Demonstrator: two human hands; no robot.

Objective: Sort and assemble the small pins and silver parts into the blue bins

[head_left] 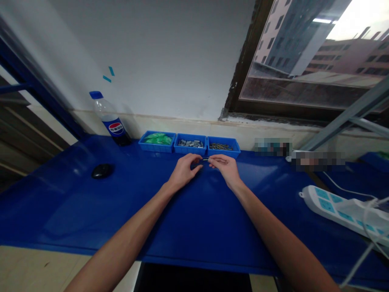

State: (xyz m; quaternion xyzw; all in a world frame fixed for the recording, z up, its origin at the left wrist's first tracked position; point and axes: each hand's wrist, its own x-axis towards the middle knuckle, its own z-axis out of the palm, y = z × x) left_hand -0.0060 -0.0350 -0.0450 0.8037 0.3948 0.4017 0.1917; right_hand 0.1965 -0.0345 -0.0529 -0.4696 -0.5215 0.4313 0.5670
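My left hand and my right hand meet above the blue table, just in front of the small bins. Between their fingertips is a small slim metal piece, dark toward the left and silvery toward the right. My right thumb and fingers pinch its right end. The left fingers curl at the other end, where the exact grip is partly hidden. Behind the hands stand three blue bins: one with green plastic packets, one with silvery metal parts, one with thin dark and brass-coloured pieces.
On the blue table, a cola bottle stands at the back left and a black mouse lies in front of it. A white power strip with cables occupies the right side. A wall and window rise behind.
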